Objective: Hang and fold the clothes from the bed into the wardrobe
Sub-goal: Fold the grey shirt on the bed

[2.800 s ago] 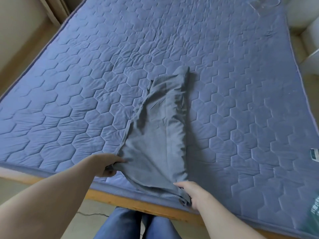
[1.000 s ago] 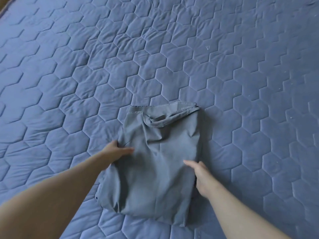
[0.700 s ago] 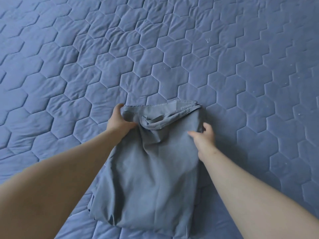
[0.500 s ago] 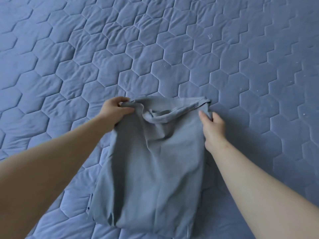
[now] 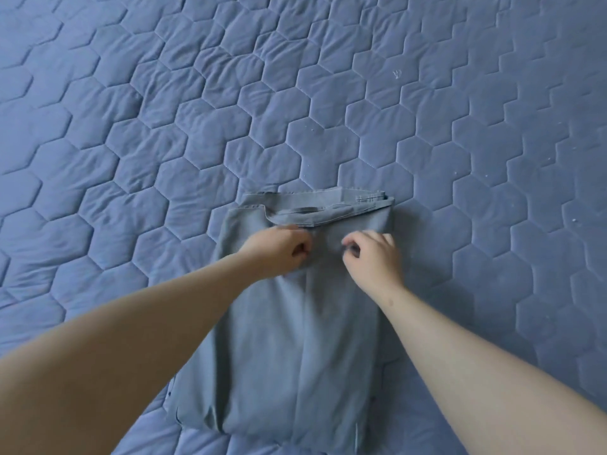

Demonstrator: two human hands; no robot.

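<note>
Head view, looking down: a grey folded garment [image 5: 295, 323] lies flat on a blue quilted bed cover [image 5: 164, 126], its hemmed edges stacked at the far end. The left hand [image 5: 279, 249] and right hand [image 5: 372, 254] rest side by side near that far end, fingers curled inward — each seems to pinch a little cloth, though the grip is partly hidden. The likely risk: the loose upper layers may slide apart or bunch if the next fold is pulled unevenly — soft fabric holds no crease.
</note>
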